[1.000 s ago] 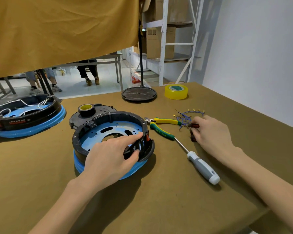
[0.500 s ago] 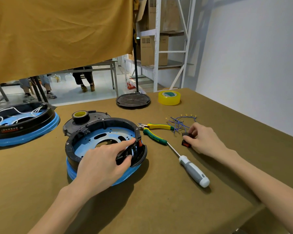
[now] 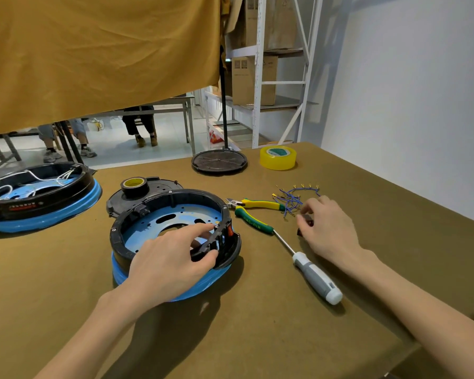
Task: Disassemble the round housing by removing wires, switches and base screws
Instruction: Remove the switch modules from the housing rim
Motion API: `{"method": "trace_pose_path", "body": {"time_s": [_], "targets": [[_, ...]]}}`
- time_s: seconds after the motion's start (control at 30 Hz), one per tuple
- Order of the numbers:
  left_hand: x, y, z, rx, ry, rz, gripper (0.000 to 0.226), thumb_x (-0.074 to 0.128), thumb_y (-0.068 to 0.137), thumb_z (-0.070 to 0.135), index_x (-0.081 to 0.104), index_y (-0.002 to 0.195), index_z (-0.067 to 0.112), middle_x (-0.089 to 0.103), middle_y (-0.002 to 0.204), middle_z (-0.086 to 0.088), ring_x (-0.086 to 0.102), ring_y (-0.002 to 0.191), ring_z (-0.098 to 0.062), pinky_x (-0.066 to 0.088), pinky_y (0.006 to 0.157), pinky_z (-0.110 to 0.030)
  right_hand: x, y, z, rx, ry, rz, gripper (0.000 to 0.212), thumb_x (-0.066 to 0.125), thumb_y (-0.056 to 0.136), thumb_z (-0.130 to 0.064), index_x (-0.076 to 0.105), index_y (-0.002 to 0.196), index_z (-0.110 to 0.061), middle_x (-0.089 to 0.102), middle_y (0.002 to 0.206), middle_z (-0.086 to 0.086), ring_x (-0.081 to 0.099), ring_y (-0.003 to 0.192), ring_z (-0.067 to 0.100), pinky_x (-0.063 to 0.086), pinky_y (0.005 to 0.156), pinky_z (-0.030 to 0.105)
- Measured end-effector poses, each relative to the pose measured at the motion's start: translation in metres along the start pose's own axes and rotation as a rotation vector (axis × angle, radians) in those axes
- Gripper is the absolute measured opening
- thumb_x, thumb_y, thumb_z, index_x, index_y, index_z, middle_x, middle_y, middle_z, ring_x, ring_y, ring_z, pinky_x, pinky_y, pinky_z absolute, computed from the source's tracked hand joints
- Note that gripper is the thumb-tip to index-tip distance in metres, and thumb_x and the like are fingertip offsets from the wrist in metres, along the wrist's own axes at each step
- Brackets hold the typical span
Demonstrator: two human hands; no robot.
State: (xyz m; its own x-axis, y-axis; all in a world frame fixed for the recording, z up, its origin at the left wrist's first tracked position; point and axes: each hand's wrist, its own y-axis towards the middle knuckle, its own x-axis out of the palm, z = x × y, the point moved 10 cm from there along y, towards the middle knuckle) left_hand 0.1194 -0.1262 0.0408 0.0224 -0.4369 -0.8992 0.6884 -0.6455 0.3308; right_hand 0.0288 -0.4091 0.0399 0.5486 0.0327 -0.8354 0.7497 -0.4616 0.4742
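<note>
A: What is biggest here?

B: The table covered in olive-brown cloth (image 3: 257, 337). On it, in the middle, stands the round black plastic housing on a blue base (image 3: 137, 214). Compared with half a second ago it sits in the same place on the cloth.

A: And the second one?

B: A similar black and blue round housing with white wires inside (image 3: 43, 198) is at the far left, well apart. Behind the middle housing lies a flat black round cover (image 3: 162, 188) with a small roll of yellow tape (image 3: 134, 184) on it.

A: What does the left hand do?

B: The left hand (image 3: 170, 265) grips the right wall of the housing: the thumb outside, the forefinger stretched over the rim to the inside, as before.

A: The right hand?

B: The right hand (image 3: 329, 228) has its fingers curled down over a small dark switch (image 3: 307, 216) on the cloth, pinching it, beside the bundle of thin blue wires (image 3: 293, 199). A moment ago the red of a switch showed under it; now almost all is covered.

A: Tools?

B: A screwdriver with grey and white handle (image 3: 316, 279) lies between the hands, and green and yellow pliers (image 3: 255, 210) are just beside the housing.
</note>
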Motion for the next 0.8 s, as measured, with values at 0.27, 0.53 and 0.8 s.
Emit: {"method": "trace_pose_path", "body": {"time_s": [0.27, 0.53, 0.8], "targets": [[0.006, 0.040, 0.013, -0.088, -0.184, -0.152, 0.051, 0.064, 0.093, 0.053, 0.062, 0.136, 0.025, 0.067, 0.129, 0.012, 0.064, 0.109, -0.007, 0.054, 0.097, -0.032, 0.021, -0.006, -0.127, -0.337, 0.595, -0.327, 0.006, 0.071, 0.092, -0.026, 0.066, 0.094, -0.024, 0.066, 0.084, -0.011, 0.060, 0.073, 0.000, 0.049, 0.062, 0.017], [0.010, 0.039, -0.005, -0.205, -0.429, -0.010, 0.047, 0.079, 0.085, 0.040, 0.072, 0.126, 0.019, 0.076, 0.109, 0.010, 0.069, 0.095, 0.003, 0.059, 0.090, -0.024, 0.044, -0.011, -0.118, -0.254, 0.592, -0.296, 0.022, 0.077, 0.086, -0.036, 0.071, 0.102, -0.022, 0.065, 0.083, -0.013, 0.061, 0.072, 0.001, 0.047, 0.061, 0.015], [0.013, 0.040, -0.011, -0.243, -0.512, 0.009, 0.038, 0.083, 0.081, 0.037, 0.077, 0.115, 0.021, 0.078, 0.098, 0.012, 0.072, 0.090, 0.004, 0.060, 0.087, -0.022, 0.038, -0.018, -0.121, -0.294, 0.566, -0.214, 0.019, 0.074, 0.090, -0.032, 0.069, 0.106, -0.023, 0.066, 0.087, -0.014, 0.062, 0.077, 0.002, 0.053, 0.066, 0.019]]}}
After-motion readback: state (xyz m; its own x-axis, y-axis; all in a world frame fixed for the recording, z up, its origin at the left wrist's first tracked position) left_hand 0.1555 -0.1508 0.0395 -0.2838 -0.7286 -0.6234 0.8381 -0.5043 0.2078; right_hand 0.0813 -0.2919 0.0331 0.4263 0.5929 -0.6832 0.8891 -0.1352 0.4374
